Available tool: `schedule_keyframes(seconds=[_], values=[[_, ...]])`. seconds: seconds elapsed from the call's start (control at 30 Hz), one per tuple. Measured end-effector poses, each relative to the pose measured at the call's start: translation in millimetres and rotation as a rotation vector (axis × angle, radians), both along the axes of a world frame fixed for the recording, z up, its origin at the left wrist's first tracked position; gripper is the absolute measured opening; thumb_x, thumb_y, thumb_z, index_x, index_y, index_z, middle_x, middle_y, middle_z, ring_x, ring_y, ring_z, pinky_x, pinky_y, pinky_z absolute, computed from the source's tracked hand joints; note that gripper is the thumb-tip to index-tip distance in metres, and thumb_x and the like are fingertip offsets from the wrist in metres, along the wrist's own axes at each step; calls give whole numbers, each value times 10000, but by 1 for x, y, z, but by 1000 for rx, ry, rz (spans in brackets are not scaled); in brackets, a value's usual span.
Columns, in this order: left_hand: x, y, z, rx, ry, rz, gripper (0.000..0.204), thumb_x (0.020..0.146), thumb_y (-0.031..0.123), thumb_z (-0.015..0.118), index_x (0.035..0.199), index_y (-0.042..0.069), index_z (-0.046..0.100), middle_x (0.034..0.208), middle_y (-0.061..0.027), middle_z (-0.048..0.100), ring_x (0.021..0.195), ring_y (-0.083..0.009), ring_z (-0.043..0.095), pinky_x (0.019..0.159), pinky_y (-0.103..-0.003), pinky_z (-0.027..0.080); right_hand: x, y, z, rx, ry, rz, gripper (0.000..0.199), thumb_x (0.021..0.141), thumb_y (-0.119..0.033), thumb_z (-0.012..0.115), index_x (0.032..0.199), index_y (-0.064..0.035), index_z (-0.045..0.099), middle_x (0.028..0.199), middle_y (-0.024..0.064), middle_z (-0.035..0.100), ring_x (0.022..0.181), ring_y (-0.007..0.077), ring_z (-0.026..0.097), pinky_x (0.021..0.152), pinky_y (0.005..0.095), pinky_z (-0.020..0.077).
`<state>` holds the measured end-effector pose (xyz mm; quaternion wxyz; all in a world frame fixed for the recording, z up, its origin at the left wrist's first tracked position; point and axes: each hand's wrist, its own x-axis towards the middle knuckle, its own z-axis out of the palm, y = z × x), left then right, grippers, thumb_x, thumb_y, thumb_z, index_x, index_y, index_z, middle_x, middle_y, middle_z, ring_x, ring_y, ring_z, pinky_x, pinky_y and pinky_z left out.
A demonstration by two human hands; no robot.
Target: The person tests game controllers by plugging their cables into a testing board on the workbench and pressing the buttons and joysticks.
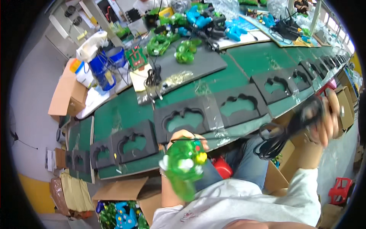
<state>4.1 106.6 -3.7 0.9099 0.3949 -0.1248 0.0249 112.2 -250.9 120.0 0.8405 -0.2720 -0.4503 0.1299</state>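
A translucent green game controller point(180, 162) with red and yellow buttons is in my left hand point(185, 136), in front of the bench edge. My fingers curl around its back, and its lower part is smeared by motion. A black cable point(275, 144) runs from the controller across to the right, where it is gathered in a looped bundle. My right hand point(327, 121), raised at the right and blurred, is closed on that bundle. Closest to my left hand is a black foam holder point(161, 123) with a controller-shaped cutout.
More black foam holders point(134, 142) line the green bench point(133, 103). Behind them lie a grey board point(206, 63) and piled green and blue controllers point(198, 19). Open cartons flank my legs, the left carton point(120, 191) filled with controllers. A red stool point(340, 191) stands at right.
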Motion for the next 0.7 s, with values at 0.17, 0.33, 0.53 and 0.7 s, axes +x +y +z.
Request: schedule_keyframes(seconds=[0.17, 0.33, 0.53, 0.7], values=[[-25, 14, -25, -291, -332, -400, 708, 859, 493, 654, 1314, 10, 409, 961, -345, 591, 760, -357, 633, 617, -385, 479, 73, 118, -31, -479, 98, -365, 312, 988, -278, 529, 1164, -29, 594, 927, 5, 611, 852, 80, 557, 706, 234, 452], [-57, 21, -39, -406, -295, -71, 801, 831, 767, 439, 1124, 22, 475, 638, -160, 581, 499, -198, 479, 519, -337, 346, 94, 243, -77, -1092, -373, -614, 392, 910, -335, 626, 747, 18, 573, 651, 139, 599, 605, 205, 608, 578, 353, 470], [-68, 30, -39, -286, -286, -11, 806, 826, 778, 429, 1110, 25, 472, 633, -141, 561, 511, -195, 488, 537, -320, 320, 132, 319, -108, -1523, -727, -645, 403, 840, -417, 641, 924, -26, 697, 900, 192, 688, 876, 346, 668, 789, 438, 527], [-59, 27, -45, -340, -289, -64, 874, 817, 751, 498, 1163, -51, 449, 689, -153, 581, 565, -245, 578, 560, -345, 353, 154, 347, -107, -1617, -827, -549, 373, 779, -389, 680, 950, -60, 717, 962, 169, 695, 928, 342, 662, 824, 424, 526]])
